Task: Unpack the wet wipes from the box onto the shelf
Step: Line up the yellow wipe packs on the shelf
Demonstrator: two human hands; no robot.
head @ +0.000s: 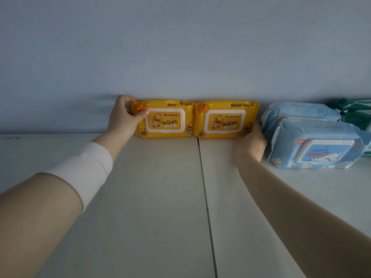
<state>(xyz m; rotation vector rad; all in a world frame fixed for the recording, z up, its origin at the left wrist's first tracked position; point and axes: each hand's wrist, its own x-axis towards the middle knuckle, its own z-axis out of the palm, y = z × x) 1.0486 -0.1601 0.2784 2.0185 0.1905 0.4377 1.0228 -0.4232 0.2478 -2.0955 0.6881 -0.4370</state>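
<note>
2 yellow wipes packs stand on edge at the back of the shelf [160, 197], against the wall [180, 57], long axes in 1 line, ends touching. The left hand [125, 117] pinches the upper left corner of the left pack [165, 120]. The right hand [250, 145] curls round the lower right corner of the right pack [225, 121]. Each hand sits at its own outer end. The blue wipes packs [313, 143] lie just right.

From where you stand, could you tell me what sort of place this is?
Probably a storage or shop shelf: two identical yellow wipes packs stand against the pale wall, blue packs lie beside them, green packs farther right.
</note>
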